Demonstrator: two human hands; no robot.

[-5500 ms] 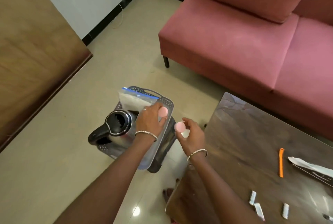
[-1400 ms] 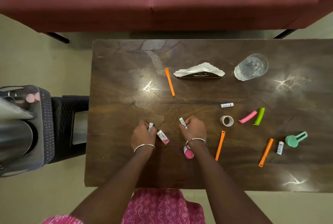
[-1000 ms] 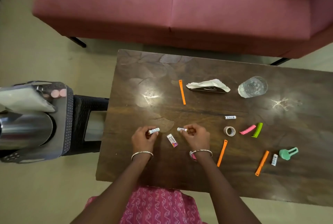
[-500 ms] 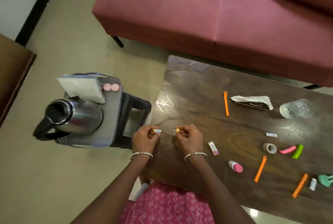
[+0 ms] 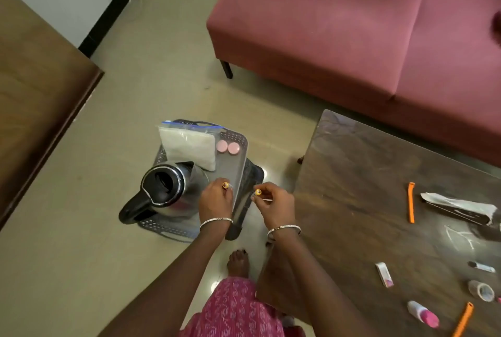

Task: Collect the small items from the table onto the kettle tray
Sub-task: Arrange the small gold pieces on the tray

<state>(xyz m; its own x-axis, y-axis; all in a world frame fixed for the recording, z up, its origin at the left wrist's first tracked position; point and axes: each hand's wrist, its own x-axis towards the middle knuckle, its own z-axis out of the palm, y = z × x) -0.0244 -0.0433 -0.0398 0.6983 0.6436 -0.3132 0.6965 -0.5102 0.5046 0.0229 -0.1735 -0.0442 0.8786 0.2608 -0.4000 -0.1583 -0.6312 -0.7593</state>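
Observation:
A grey perforated kettle tray (image 5: 233,171) rests on a black stool left of the table. It carries a steel kettle (image 5: 165,187), a white zip bag (image 5: 189,148) and two pink round caps (image 5: 228,147). My left hand (image 5: 215,201) is over the tray's near right part, pinching a small white tube with an orange end (image 5: 225,185). My right hand (image 5: 273,202) hovers just right of the tray, gripping a second such tube (image 5: 257,192). On the dark wooden table (image 5: 366,187) lie a small box (image 5: 384,278), a pink-capped bottle (image 5: 423,313), a tape roll (image 5: 484,290) and orange sticks (image 5: 411,202).
A maroon sofa (image 5: 339,25) stands beyond the table. A brown wooden panel (image 5: 35,87) fills the left side. A napkin holder (image 5: 458,208) sits on the table's far part. My bare foot (image 5: 238,262) is on the beige floor between stool and table.
Both hands picked a small tube each off the table and carried them left to the tray. The view swung left with them.

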